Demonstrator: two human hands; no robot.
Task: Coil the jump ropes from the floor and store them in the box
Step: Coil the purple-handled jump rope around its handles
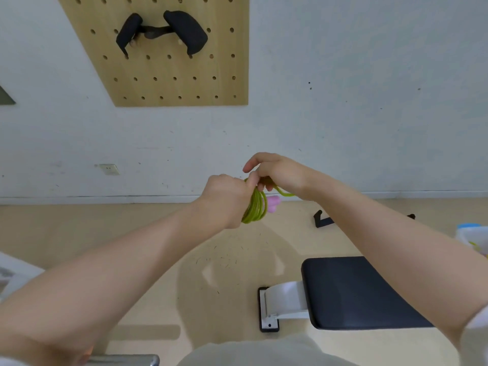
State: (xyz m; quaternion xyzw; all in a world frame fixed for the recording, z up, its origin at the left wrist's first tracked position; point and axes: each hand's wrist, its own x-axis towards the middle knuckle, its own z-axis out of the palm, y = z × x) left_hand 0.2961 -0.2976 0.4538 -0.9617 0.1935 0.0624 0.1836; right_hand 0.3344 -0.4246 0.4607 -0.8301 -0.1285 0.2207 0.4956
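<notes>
The green jump rope (254, 207) is gathered into a bundle of loops held up in the air in front of the person, well above the floor (132, 247). It looks thin, light and limp, the loops sagging below the left hand (227, 200), whose fingers are curled round the top of the bundle. A pink handle (273, 203) shows just behind the loops; it is probably the only stiff, heavier part and may swing if left loose. The right hand (274, 171) pinches a free strand at the top of the bundle, touching the left grip, with a short tail running off beneath its wrist. The cord seems springy enough to uncoil, so the safest hold is likely across all the loops at once, near the wrap. Below the right grip stands a padded bench (356, 291). Far to its right is a pale container (472, 235), possibly the box, though too little shows to tell. Above the left grip, a pegboard (169, 83) hangs on the wall.
</notes>
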